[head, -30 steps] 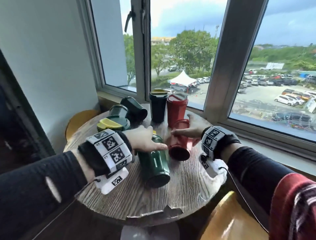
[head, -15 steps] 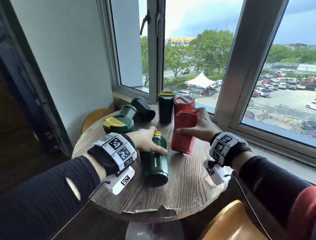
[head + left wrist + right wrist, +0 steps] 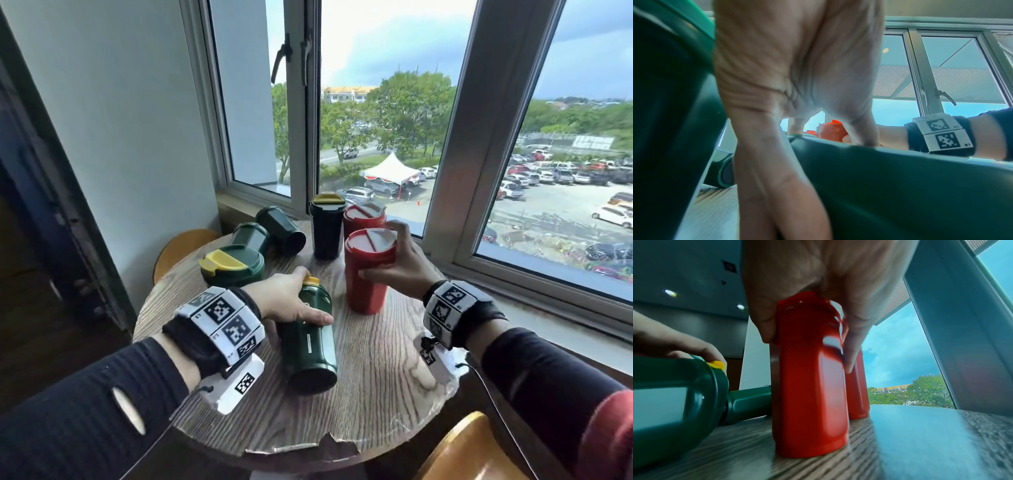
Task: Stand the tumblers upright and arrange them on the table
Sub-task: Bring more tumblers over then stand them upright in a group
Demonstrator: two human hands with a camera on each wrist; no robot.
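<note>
Right hand (image 3: 404,270) grips the glossy red lidded tumbler (image 3: 366,274), upright on the round wooden table (image 3: 376,377); seat its base flat before letting go. Left hand (image 3: 291,298) clasps the dark green tumbler lying on its side (image 3: 310,346); pivot it up on its base.

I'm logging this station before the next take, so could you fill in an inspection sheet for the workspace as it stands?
Surface: round wood-grain table, its near edge chipped.
Job's things: near red tumbler with white lid upright; second red tumbler and black tumbler with yellow lid upright behind it; dark green tumbler with yellow cap on its side; three more green tumblers lying at rear left.
Clutter: nothing seen.
Grips: left hand grips the lying green tumbler near its cap; right hand holds the near red tumbler.
Cables: thin black cable from the right wrist unit.
Surroundings: window overlooking a car park; yellow chairs.
</note>
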